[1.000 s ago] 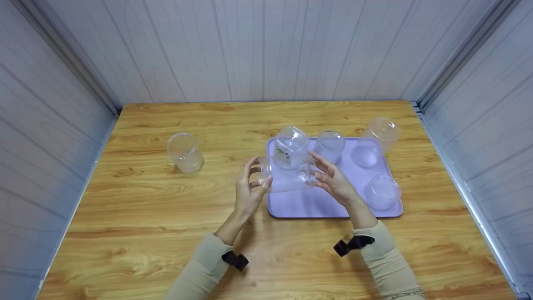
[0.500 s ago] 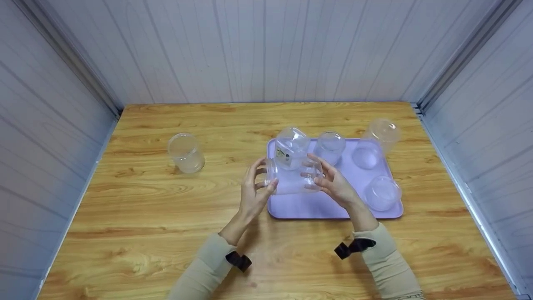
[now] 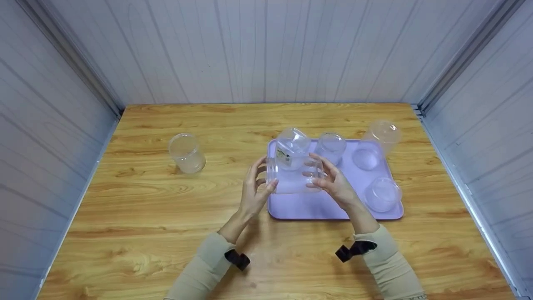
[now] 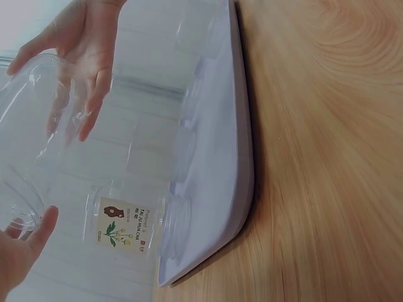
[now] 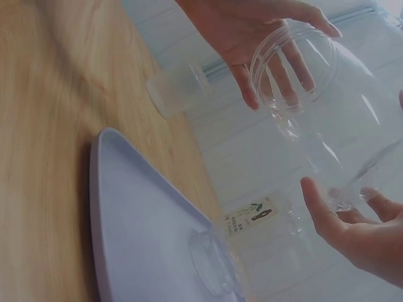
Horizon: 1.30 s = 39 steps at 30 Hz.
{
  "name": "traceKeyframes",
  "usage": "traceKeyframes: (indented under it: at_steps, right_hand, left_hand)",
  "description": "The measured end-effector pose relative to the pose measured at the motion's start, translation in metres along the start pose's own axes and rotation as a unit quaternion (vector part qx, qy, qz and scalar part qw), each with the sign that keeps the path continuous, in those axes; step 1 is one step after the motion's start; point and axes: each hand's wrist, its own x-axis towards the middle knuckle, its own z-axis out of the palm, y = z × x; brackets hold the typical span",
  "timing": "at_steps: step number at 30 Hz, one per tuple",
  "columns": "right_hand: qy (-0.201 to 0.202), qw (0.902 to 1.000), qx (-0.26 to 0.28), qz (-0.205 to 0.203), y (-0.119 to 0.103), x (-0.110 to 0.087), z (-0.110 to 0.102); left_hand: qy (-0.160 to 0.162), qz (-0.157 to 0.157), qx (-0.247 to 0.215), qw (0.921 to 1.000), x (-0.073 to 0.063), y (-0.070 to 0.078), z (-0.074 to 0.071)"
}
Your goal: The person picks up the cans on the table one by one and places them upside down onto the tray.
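Note:
A clear plastic jar [image 3: 293,181] is held sideways above the lilac tray [image 3: 310,210], its threaded mouth toward the left. My left hand [image 3: 253,192] grips the mouth end, thumb in front and fingers behind, seen through the plastic in the right wrist view. Around the base end, my right hand [image 3: 340,188] holds the jar with thumb and fingers. Behind the held jar, at the tray's far left corner, is another clear jar [image 3: 295,139] bearing a printed label [image 4: 123,225] with a plant drawing. The held jar partly overlaps it in the head view.
More clear jars occupy the tray: one at the back middle [image 3: 332,146], one at the back right corner [image 3: 383,134], one at the front right [image 3: 382,195]. A separate clear jar [image 3: 186,153] stands left on the wooden table [image 3: 166,233]. Panel walls [image 3: 258,50] enclose the table.
Both hands still hold the jar. Over the first half second the jar and my left hand shifted slightly right; since then they have barely moved. The other jars stay in place.

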Motion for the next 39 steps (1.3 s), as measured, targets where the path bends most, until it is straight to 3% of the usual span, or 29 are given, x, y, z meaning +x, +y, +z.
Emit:
traceKeyframes:
  at_steps: [6, 9, 16, 18, 24, 39]
  right_hand:
    - [0.012, 0.9993, -0.017, -0.032, -0.001, -0.001, 0.001]
    - [0.016, 0.9988, -0.029, -0.035, -0.002, -0.001, -0.001]
    - [0.028, 0.9969, -0.070, -0.024, -0.005, -0.004, -0.006]
    - [0.031, 0.9960, -0.081, -0.020, -0.007, -0.005, -0.007]
    - [0.044, 0.9901, -0.132, -0.015, -0.013, -0.006, -0.011]
    - [0.055, 0.9614, -0.269, 0.023, -0.042, -0.013, -0.009]
  left_hand:
    - [-0.023, 0.034, 0.028, 0.9988, 0.002, 0.000, -0.006]
    - [-0.020, 0.044, 0.050, 0.9976, 0.004, 0.001, -0.011]
    - [0.017, 0.024, 0.100, 0.9945, 0.014, 0.004, -0.024]
    - [0.023, 0.023, 0.118, 0.9925, 0.018, -0.002, -0.030]
    - [0.026, 0.008, 0.186, 0.9822, 0.029, -0.030, -0.052]
    - [-0.012, -0.045, 0.325, 0.9446, 0.050, -0.025, -0.097]
